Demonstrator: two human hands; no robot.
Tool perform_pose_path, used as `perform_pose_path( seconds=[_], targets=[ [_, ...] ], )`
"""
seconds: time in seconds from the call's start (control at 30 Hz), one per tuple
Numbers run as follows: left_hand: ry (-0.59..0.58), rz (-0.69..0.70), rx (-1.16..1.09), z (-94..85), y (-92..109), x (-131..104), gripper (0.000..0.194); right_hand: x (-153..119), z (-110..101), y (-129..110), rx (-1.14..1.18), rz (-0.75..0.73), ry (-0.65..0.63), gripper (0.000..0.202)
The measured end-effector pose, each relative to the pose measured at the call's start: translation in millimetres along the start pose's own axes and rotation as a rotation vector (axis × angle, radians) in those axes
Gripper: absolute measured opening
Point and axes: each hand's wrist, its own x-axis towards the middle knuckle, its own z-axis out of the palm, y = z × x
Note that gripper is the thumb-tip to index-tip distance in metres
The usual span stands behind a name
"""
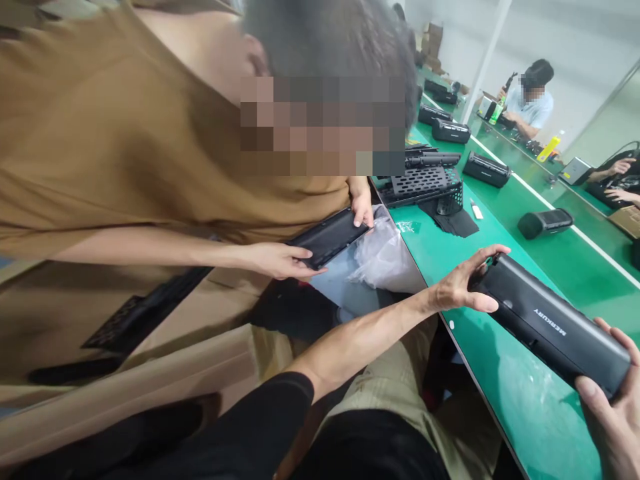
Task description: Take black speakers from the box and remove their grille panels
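Note:
A long black speaker (pixel 555 327) with MERKURY lettering, upside down from my view, is held tilted above the green table. My left hand (pixel 470 283) grips its far left end, thumb on the near face and fingers over the top. Around the other end, my right hand (pixel 613 393) is closed, with the thumb along the lower edge. To the left, a co-worker in a brown shirt holds a black panel-like part (pixel 330 237) in both hands; its exact kind is unclear.
Black perforated grilles (pixel 420 180) lie stacked on the green table (pixel 450 243), beside a dark cloth (pixel 455 220). Several more speakers (pixel 487 169) stand along it. A clear plastic bag (pixel 385 260) hangs by its edge. Cardboard boxes (pixel 200 360) sit at left. Other people work across the table.

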Motion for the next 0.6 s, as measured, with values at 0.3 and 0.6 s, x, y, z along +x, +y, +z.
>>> perform_pose_path(
  seconds=[0.3,0.6],
  targets=[
    [0.088,0.070,0.022,1.1,-51.2,29.0,0.077,34.0,13.3,54.4,0.073,0.278,0.096,0.106],
    [0.012,-0.355,-0.080,-7.4,-37.1,35.9,0.087,26.6,-1.6,57.4,0.241,0.490,-0.102,0.112]
  ],
)
